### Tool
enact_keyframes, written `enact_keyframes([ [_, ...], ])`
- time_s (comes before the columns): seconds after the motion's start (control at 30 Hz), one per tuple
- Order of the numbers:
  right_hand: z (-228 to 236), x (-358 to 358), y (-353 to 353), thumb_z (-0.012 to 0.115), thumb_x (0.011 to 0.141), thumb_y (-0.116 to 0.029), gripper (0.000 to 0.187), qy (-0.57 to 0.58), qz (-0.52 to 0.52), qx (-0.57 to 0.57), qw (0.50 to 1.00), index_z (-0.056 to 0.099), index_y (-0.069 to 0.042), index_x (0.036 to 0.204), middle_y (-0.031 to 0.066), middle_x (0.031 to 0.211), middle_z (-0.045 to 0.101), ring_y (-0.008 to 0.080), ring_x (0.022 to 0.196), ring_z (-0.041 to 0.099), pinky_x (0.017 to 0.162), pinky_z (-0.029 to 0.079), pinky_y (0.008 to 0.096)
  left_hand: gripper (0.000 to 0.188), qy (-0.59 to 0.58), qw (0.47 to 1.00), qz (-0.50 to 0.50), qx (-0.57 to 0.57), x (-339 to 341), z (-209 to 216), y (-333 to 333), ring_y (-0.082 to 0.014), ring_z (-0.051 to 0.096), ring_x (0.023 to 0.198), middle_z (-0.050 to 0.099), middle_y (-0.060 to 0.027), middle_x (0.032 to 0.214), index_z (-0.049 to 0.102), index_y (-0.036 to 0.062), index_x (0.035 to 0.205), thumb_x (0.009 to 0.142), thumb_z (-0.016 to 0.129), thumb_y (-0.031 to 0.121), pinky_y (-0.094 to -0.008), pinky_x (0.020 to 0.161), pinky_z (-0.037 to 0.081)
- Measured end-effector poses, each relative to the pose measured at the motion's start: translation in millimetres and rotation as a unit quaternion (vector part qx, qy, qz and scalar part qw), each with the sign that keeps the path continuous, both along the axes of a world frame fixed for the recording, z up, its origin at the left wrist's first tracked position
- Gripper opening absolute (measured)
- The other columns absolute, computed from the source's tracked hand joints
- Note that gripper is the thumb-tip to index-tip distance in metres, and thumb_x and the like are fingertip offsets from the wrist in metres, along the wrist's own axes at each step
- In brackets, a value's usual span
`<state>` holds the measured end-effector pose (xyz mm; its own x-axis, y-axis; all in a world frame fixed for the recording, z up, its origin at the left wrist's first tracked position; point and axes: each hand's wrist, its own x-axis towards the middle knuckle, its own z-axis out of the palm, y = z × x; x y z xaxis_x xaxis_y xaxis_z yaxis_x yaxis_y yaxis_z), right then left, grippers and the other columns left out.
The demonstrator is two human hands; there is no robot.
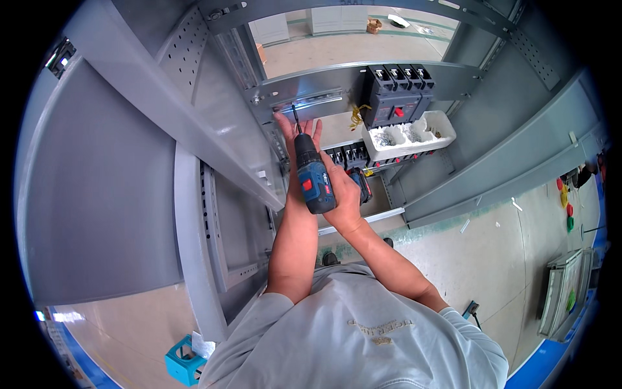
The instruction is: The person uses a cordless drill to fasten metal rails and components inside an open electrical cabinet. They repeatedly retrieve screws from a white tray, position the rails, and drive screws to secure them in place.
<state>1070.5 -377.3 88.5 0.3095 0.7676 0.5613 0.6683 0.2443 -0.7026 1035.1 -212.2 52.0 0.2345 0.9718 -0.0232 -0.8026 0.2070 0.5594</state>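
My right hand (343, 193) is wrapped round the grip of a blue and black cordless drill (315, 180). Its long thin bit (297, 118) points away from me, and the tip is by a shiny slotted metal rail (317, 102) on a grey crossbar. Whether the tip touches the rail I cannot tell. Behind the drill, my left hand (289, 135) is partly hidden; its visible fingers are spread just below the rail. Right of the rail, a dark grey circuit breaker (396, 107) with a red switch is mounted on the crossbar.
A white foam tray (414, 137) of small hardware sits below the breaker, above more breakers (346, 155). Yellow ties (358, 117) hang beside it. Grey cabinet panels (110, 168) rise on both sides. A turquoise stool (184, 360) stands at lower left, a metal frame (562, 295) at right.
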Motion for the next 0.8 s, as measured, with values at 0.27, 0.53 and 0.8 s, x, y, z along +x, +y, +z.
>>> enact_keyframes([
  [0.27, 0, -1, -1, 0.072, 0.075, 0.000, 0.071, -0.023, 0.000, -0.005, 1.000, 0.052, -0.002, 0.144, 0.0195, 0.097, 0.068, 0.0368, 0.083, 0.067, 0.073, 0.054, 0.0394, 0.103, -0.026, 0.998, -0.014, -0.046, 0, -15, 13, -0.0281, 0.029, 0.148, 0.032, -0.0136, 0.157, 0.038, 0.0184, 0.150, 0.074, 0.069, 0.080, -0.0478, 0.119, 0.030],
  [0.53, -13, 1, -5, 0.076, 0.071, -0.011, 0.082, -0.036, 0.028, 0.058, 0.997, 0.046, 0.001, 0.146, 0.0211, 0.109, 0.065, 0.0389, 0.094, 0.064, 0.081, 0.052, 0.0459, 0.080, -0.027, 0.998, -0.010, -0.049, -11, -43, 39, -0.0219, 0.038, 0.141, 0.050, 0.0033, 0.149, 0.049, 0.0269, 0.144, 0.084, 0.060, 0.078, -0.0495, 0.115, 0.030],
  [0.8, -50, 61, -87, 0.080, 0.076, -0.019, 0.081, 0.044, 0.079, 0.009, 0.996, 0.047, -0.002, 0.148, 0.0228, 0.124, 0.066, 0.0382, 0.111, 0.067, 0.096, 0.053, 0.0437, 0.101, 0.080, 0.996, 0.022, -0.044, 3, -8, 9, -0.0288, 0.048, 0.132, 0.046, -0.0179, 0.144, 0.035, -0.0014, 0.147, 0.087, 0.055, 0.077, -0.0458, 0.117, 0.037],
])
